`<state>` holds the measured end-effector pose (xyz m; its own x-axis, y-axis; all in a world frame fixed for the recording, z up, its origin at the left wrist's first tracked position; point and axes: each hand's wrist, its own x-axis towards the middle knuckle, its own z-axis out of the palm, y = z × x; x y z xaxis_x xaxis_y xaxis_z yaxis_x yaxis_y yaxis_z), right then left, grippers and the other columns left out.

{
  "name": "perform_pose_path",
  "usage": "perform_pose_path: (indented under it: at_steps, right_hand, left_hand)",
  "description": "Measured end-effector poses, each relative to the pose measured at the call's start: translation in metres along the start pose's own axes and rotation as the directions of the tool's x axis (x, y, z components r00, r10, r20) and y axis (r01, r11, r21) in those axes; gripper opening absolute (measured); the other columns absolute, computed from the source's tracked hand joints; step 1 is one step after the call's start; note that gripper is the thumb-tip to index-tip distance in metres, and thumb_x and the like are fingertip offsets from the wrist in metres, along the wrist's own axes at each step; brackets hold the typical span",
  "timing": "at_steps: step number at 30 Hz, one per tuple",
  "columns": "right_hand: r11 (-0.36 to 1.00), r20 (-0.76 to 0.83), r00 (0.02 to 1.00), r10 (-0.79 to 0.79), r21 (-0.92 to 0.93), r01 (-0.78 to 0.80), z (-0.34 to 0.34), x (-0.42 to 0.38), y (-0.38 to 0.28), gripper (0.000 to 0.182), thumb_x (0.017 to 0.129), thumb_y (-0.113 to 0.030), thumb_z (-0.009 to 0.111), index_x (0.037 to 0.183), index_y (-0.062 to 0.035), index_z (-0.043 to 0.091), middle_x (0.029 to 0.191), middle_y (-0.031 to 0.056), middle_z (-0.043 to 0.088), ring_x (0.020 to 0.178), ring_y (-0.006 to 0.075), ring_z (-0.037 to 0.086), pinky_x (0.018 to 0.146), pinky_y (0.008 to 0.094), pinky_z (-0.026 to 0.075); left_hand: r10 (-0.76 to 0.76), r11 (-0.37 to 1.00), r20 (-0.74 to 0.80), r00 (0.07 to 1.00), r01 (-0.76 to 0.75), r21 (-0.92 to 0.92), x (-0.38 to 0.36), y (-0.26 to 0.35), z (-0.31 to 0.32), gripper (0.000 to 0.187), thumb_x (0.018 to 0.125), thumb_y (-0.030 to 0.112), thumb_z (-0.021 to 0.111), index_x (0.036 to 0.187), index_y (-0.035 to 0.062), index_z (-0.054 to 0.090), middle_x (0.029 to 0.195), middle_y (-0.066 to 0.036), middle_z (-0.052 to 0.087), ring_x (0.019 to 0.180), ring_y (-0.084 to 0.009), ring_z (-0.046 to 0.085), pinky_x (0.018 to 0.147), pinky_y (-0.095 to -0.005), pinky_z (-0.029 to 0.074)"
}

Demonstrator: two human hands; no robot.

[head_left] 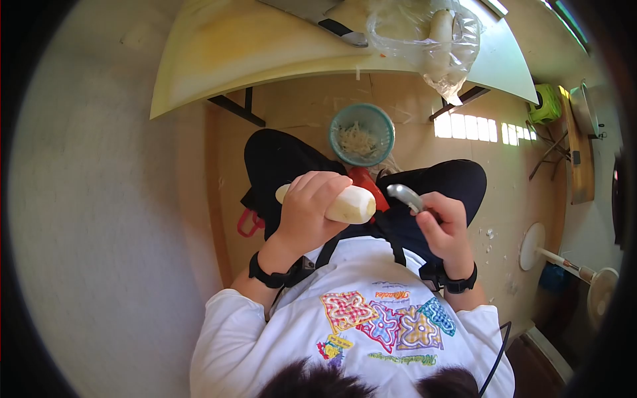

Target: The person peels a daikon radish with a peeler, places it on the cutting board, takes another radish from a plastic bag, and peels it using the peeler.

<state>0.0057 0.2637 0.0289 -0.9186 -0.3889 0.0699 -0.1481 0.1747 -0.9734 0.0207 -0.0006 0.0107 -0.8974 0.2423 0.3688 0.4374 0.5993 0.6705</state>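
Note:
My left hand [314,205] is wrapped round a pale, peeled root vegetable [353,205], whose blunt end points right and whose other end shows past my knuckles. In my closed right hand [443,225] is a silver-grey peeler [405,196], its head turned toward the vegetable but apart from it. Part of the peeler's handle is hidden by my fingers. Below and between my knees stands a teal basin [335,140] with pale peelings [357,139] in it.
A table [219,63] ahead bears a knife [332,26] and a clear plastic bag [398,33] with a long, pale root vegetable [438,46] inside. White scraps [490,233] lie on the floor at right, near a white fan [600,292]. A wall [99,199] rises on the left.

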Motion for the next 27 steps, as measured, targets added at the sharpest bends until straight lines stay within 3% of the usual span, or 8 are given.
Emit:
perform_pose_path:
  at_steps: [7,9,11,12,15,19,24,27]
  right_hand:
    - [0.982,0.095,0.995,-0.041,-0.177,0.057,0.020,0.009,-0.011,0.013,0.084,-0.012,0.073,0.086,-0.0015,0.065,0.056,0.0057,0.048,0.046,0.0157,0.044,0.046,0.0293,0.035]
    - [0.957,0.012,0.996,0.089,-0.277,-0.082,0.018,0.013,-0.010,0.015,0.087,-0.015,0.072,0.088,-0.0006,0.067,0.056,0.0084,0.047,0.047,0.0170,0.044,0.047,0.0297,0.035]
    - [0.926,-0.032,0.975,0.218,-0.310,-0.217,0.008,0.015,0.003,0.016,0.088,-0.015,0.070,0.090,0.0000,0.067,0.056,0.0072,0.047,0.049,0.0134,0.043,0.048,0.0280,0.035]
    - [0.939,-0.060,0.968,0.243,-0.236,-0.250,0.005,0.014,0.006,0.013,0.090,-0.013,0.068,0.089,-0.0001,0.067,0.057,0.0047,0.047,0.051,0.0095,0.042,0.048,0.0261,0.034]
    - [0.984,-0.024,0.987,0.158,-0.082,-0.159,0.007,0.010,-0.003,0.011,0.089,-0.011,0.067,0.088,0.0003,0.066,0.057,0.0028,0.047,0.051,0.0078,0.042,0.049,0.0254,0.034]
    - [0.976,0.086,0.994,-0.062,-0.201,0.078,0.024,0.009,-0.012,0.011,0.085,-0.009,0.071,0.085,-0.0007,0.064,0.059,0.0052,0.052,0.050,0.0139,0.047,0.048,0.0277,0.036]
    - [0.973,0.011,0.998,0.064,-0.225,-0.060,0.032,0.010,0.006,0.013,0.087,-0.014,0.071,0.086,-0.0023,0.065,0.057,0.0075,0.050,0.048,0.0182,0.046,0.048,0.0300,0.036]
    - [0.971,-0.014,0.999,0.050,-0.234,-0.052,0.036,0.012,0.006,0.018,0.088,-0.017,0.071,0.085,-0.0013,0.064,0.056,0.0088,0.048,0.048,0.0179,0.045,0.048,0.0311,0.036]
  left_hand:
    - [0.076,0.990,-0.033,0.997,-0.072,0.120,-0.001,0.000,-0.002,0.051,0.067,0.024,0.081,0.111,0.0118,0.059,0.100,-0.009,0.064,0.091,-0.0313,0.062,0.081,-0.0447,0.047]
    - [0.090,0.984,-0.024,0.996,-0.085,0.155,-0.002,0.000,-0.003,0.050,0.068,0.025,0.080,0.111,0.0119,0.059,0.100,-0.009,0.064,0.091,-0.0310,0.062,0.081,-0.0448,0.047]
    - [0.095,0.978,-0.053,0.994,-0.083,0.190,-0.003,-0.002,-0.005,0.051,0.068,0.024,0.080,0.112,0.0119,0.058,0.099,-0.008,0.063,0.091,-0.0307,0.062,0.081,-0.0445,0.046]
    - [0.095,0.978,-0.056,0.994,-0.082,0.193,-0.001,-0.004,-0.005,0.051,0.068,0.024,0.080,0.112,0.0119,0.058,0.099,-0.008,0.063,0.091,-0.0307,0.062,0.081,-0.0445,0.046]
    - [0.110,0.971,-0.054,0.992,-0.096,0.219,-0.004,-0.004,-0.005,0.051,0.067,0.024,0.080,0.112,0.0120,0.059,0.099,-0.008,0.064,0.091,-0.0308,0.062,0.081,-0.0446,0.046]
    - [0.030,0.988,-0.085,0.996,-0.017,0.154,-0.004,-0.002,0.000,0.052,0.066,0.023,0.081,0.112,0.0113,0.059,0.100,-0.009,0.064,0.091,-0.0311,0.062,0.080,-0.0441,0.047]
    - [-0.027,0.995,-0.076,0.997,0.034,0.092,-0.007,-0.009,0.006,0.051,0.068,0.024,0.081,0.111,0.0101,0.059,0.102,-0.009,0.065,0.092,-0.0319,0.063,0.080,-0.0430,0.047]
    - [-0.061,0.998,-0.066,0.996,0.063,0.030,-0.009,-0.009,0.008,0.050,0.068,0.020,0.082,0.111,0.0095,0.058,0.103,-0.010,0.065,0.092,-0.0326,0.063,0.081,-0.0433,0.049]
